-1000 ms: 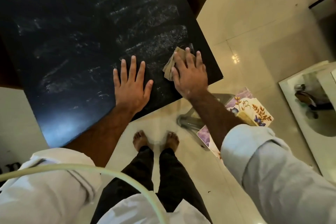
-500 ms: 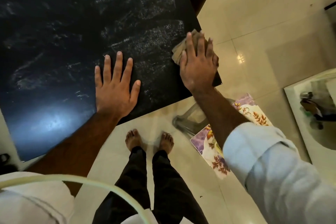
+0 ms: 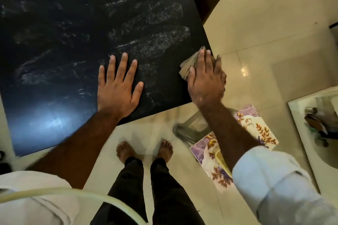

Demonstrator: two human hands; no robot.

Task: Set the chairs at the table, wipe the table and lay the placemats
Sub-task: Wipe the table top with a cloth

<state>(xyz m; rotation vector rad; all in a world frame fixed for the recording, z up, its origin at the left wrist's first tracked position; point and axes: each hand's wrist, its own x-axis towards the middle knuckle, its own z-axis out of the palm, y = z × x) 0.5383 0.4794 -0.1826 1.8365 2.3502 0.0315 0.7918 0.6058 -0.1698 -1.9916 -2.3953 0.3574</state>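
The person is wearing a light shirt whose right sleeve (image 3: 278, 188) is showing pale blue-grey, with a folded cuff band crossing the forearm where the fabric is ending. The left sleeve (image 3: 36, 188) is showing off-white with faint stitched seam lines and is stopping near the elbow. Below both sleeves the forearms are going uncovered, and the left hand (image 3: 117, 93) and right hand (image 3: 204, 86) are going bare. Dark trousers (image 3: 128, 184) are running down to bare feet (image 3: 125, 151). A pale cream cord (image 3: 60, 191) is curving across the shirt at the lower left.
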